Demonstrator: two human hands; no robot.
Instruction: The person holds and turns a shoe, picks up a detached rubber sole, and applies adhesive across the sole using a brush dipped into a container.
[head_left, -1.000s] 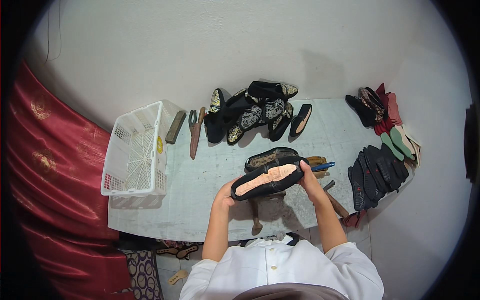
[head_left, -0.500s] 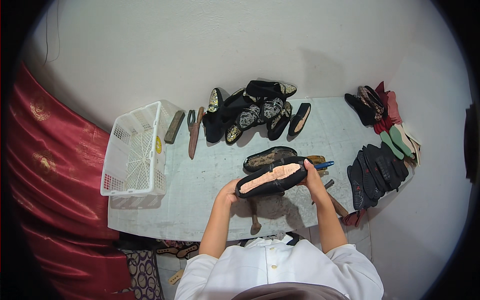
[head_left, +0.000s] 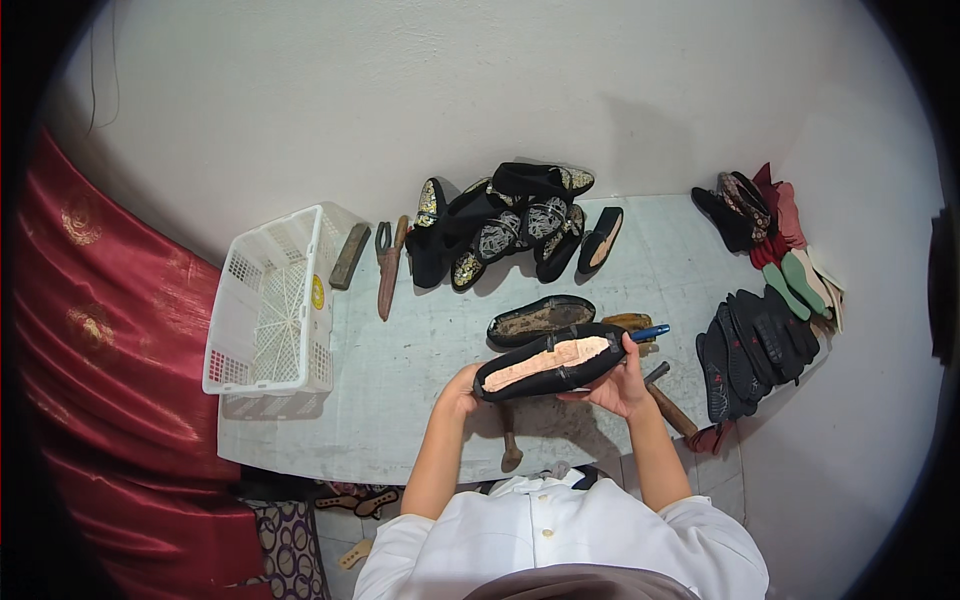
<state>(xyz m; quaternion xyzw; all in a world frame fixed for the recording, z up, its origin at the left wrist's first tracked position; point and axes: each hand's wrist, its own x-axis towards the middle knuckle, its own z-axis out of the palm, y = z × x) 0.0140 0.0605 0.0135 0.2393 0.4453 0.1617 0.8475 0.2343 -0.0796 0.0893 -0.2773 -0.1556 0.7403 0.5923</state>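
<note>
Between my two hands is a black shoe [head_left: 545, 366], its underside turned up to show a long pale insole strip framed by folded black material. My left hand [head_left: 462, 388] grips one end of it. At the other end, my right hand [head_left: 622, 383] holds it with the thumb up along the edge and the fingers underneath. Just beyond it on the table lies another dark shoe [head_left: 540, 318], also with its underside up. A blue pen-like tool [head_left: 650, 333] and a yellowish-brown object [head_left: 628, 321] lie past my right hand.
A white plastic basket [head_left: 322, 350] stands at the left, near a rectangular block [head_left: 350, 256] and scissors [head_left: 384, 240]. Decorated black shoes [head_left: 500, 235] are piled at the back. Black soles [head_left: 740, 350] lie at right. Near me are a hammer [head_left: 672, 408] and a wooden-handled tool [head_left: 511, 452].
The held shoe has tilted slightly, and more of its pale underside shows. My right hand has moved lower along its end, with the fingers now under it.
</note>
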